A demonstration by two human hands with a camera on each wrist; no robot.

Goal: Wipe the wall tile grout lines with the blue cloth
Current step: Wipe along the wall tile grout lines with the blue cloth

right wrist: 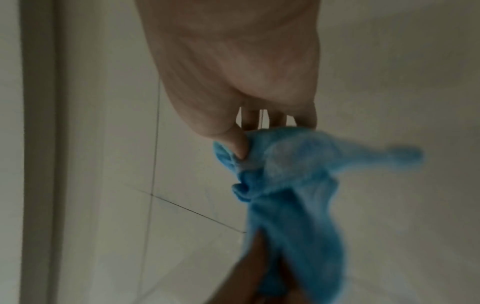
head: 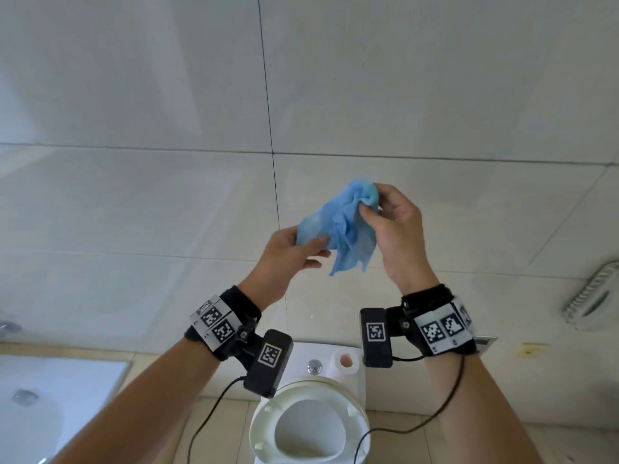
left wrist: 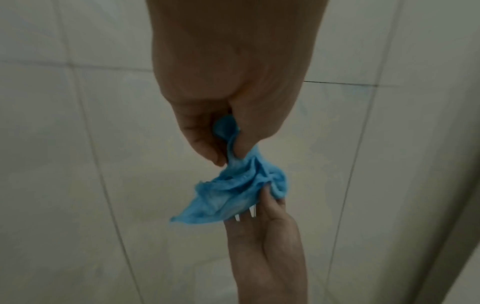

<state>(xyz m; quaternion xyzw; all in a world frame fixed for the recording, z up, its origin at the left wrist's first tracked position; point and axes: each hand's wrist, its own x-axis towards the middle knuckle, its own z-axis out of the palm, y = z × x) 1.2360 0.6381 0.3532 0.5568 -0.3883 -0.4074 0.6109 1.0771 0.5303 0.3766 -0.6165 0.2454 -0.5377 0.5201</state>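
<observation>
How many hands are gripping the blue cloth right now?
2: the left hand pinches the blue cloth at its lower left edge, the right hand pinches its upper right corner.

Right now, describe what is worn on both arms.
Both forearms are bare, no sleeves. Each wrist carries a black band with white tags printed with black square codes, plus a black camera box bearing one more code. A thin black cable trails from each box.

Bathroom. White toilet (head: 310,420) with flush button (head: 314,365), toilet roll (head: 345,360) on cistern. Tiled wall (head: 134,95) behind.
</observation>
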